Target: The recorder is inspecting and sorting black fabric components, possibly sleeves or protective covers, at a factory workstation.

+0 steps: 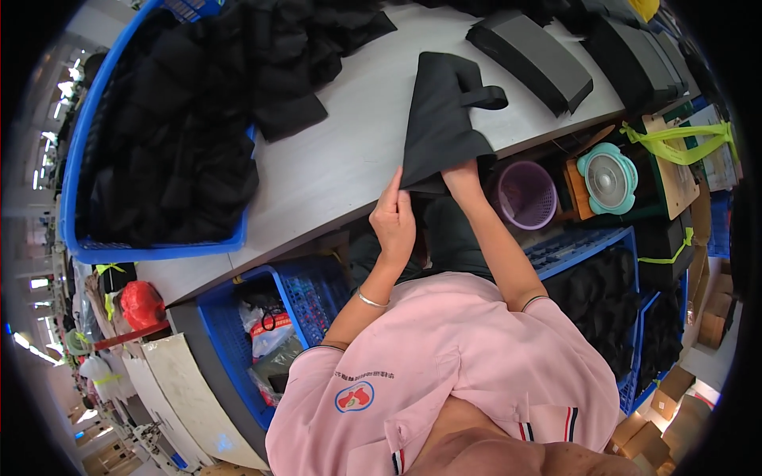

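watching from afar, i see the left hand [393, 222] pinching a corner of the black fabric piece [440, 119] at the tabletop's [317, 174] near edge.
the cloth hides the right hand's [462, 179] fingers, so i can't tell their grip; a slipping left pinch could let the overhanging end drag it off.

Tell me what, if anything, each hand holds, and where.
The left hand appears to pinch the black fabric piece by its near-left corner; the right hand is partly under its near edge, grip hidden.
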